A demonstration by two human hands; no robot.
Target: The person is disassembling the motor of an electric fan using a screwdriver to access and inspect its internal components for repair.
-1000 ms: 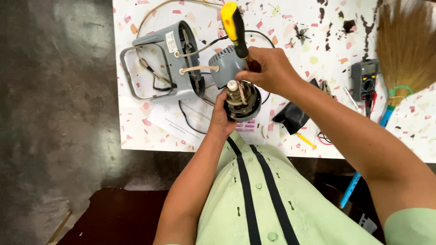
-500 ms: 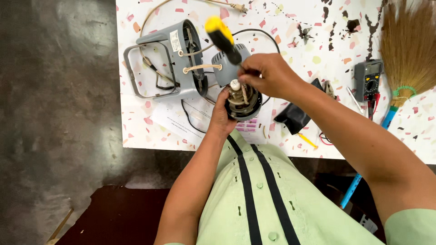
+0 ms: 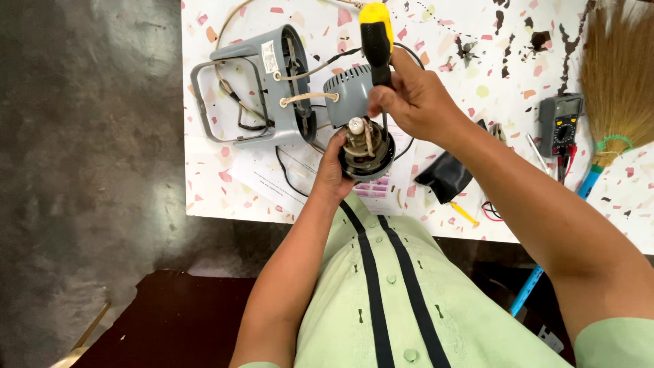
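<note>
Small round motor (image 3: 366, 148) cupped from below in left hand (image 3: 332, 174), fingers curled around its dark rim, just off the near edge of speckled table (image 3: 470, 41). Right hand (image 3: 417, 102) closed in a fist-like pinch on black-and-yellow screwdriver (image 3: 377, 41), thin shaft running down from the fingers into the motor's top, beside the pale shaft stub. Grey fan housing (image 3: 269, 88) just beyond the left fingertips, wires trailing from it toward the motor. Multimeter (image 3: 560, 123) and broom (image 3: 616, 75) well to the right of the right hand.

Likely risks: tip slipping off its seat (shaft tilted, motor unsupported by the table) and jabbing the left fingers or nicking the windings; a tug on the wires; loosened parts dropping past the table edge.
</note>
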